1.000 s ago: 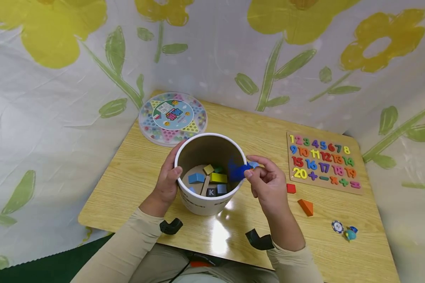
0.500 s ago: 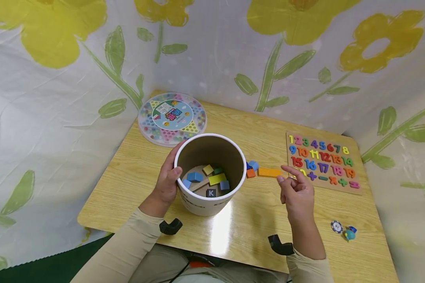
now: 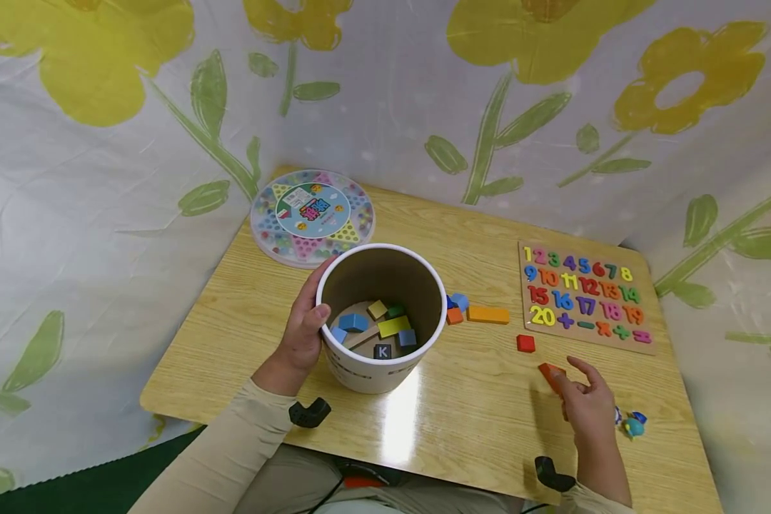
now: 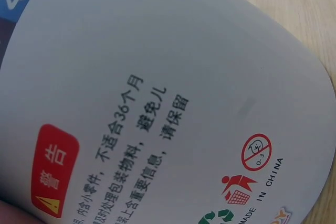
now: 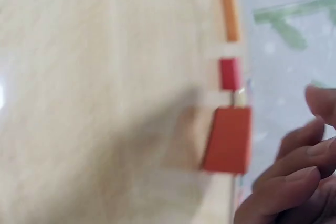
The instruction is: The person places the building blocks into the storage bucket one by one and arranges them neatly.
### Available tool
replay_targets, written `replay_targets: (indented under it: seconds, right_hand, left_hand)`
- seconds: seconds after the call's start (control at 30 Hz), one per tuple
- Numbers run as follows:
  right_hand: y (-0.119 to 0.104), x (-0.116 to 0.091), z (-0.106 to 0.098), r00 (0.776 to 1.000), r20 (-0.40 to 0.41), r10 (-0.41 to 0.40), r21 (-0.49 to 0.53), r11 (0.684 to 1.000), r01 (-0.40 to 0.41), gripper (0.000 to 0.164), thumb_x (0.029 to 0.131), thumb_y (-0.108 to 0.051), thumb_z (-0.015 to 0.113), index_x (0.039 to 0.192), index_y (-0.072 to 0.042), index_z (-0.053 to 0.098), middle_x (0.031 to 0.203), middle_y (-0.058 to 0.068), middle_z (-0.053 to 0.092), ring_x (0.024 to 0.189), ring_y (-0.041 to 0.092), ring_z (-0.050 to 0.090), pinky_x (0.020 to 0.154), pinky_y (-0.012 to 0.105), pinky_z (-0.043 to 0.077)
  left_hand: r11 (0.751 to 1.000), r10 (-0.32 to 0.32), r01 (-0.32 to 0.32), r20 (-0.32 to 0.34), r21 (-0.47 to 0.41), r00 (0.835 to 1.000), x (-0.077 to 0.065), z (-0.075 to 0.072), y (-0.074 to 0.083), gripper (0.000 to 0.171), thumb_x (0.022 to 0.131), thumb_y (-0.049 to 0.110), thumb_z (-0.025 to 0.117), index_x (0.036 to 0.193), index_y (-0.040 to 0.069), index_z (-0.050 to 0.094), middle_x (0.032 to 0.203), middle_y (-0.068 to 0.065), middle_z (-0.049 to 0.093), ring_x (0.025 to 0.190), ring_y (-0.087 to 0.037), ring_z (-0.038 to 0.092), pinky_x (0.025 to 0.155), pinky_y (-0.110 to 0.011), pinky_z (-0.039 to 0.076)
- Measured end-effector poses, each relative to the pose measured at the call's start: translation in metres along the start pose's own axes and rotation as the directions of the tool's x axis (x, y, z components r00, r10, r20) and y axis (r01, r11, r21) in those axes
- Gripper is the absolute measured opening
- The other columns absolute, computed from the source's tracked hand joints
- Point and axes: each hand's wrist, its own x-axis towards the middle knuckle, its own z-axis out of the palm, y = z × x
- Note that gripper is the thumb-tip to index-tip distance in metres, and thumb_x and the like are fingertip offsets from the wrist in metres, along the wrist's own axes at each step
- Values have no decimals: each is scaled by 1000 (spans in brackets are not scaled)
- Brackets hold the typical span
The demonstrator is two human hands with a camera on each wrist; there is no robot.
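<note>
My left hand [image 3: 302,339] grips the near left side of a white bucket [image 3: 373,378], thumb over the rim. Inside lie several toy blocks, among them a yellow block [image 3: 394,326], a blue block [image 3: 353,323] and a black block with a K [image 3: 382,351]. The bucket's printed wall [image 4: 184,51] fills the left wrist view. On the right, my right hand [image 3: 587,407] hovers at an orange wedge-shaped block [image 3: 549,375], fingers loosely bent. In the right wrist view a gap shows between the fingertips [image 5: 302,177] and that block [image 5: 228,140].
A red block [image 3: 525,343], an orange bar [image 3: 488,314], an orange-red block [image 3: 454,315] and blue pieces [image 3: 460,302] lie right of the bucket. Behind are a number board [image 3: 644,293] and a round marble game [image 3: 315,207]. A teal toy [image 3: 634,427] sits far right.
My right hand has moved from the bucket's rim, past the orange bar, rightward and nearer me to the orange wedge. Blocks inside the bucket have shifted. My left hand stays put.
</note>
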Motion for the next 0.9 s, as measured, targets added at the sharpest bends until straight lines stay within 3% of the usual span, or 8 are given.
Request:
replay_targets:
  seconds: [0.17,0.4,0.63,0.9]
  right_hand:
    - [23,10,-3,992,89,91,-101,992,-82,79,84,-44,66,150,-23,26,68,3,59,43,13,41,43,32,39]
    - [34,17,2,986,57,158,-198,970,-144,83,85,-42,65,151,-20,21,77,5,57,53,18,48,47,33,43]
    - [30,19,5,991,45,126,-293,950,-108,82,83,-46,66,151,-22,25,98,10,55,61,18,52,50,32,44]
    - [28,30,8,976,204,75,-238,971,-25,81,85,-40,66,151,-31,19,83,5,66,50,18,47,45,32,42]
  left_hand:
    - [1000,-4,4,-3,9,1000,0,0,1,70,81,24,45,149,19,29,149,-7,30,134,-40,22,104,-51,26]
    - [1000,-2,2,-3,-18,1000,0,-1,0,69,81,22,44,149,18,29,149,-8,30,134,-41,21,104,-51,25]
    - [1000,3,-4,-5,-14,1000,0,-1,0,70,80,22,44,148,18,30,148,-8,30,134,-39,22,103,-51,26]
    - [1000,4,-4,-1,-11,1000,1,0,-1,70,80,23,44,149,18,29,149,-7,30,134,-36,24,103,-56,24]
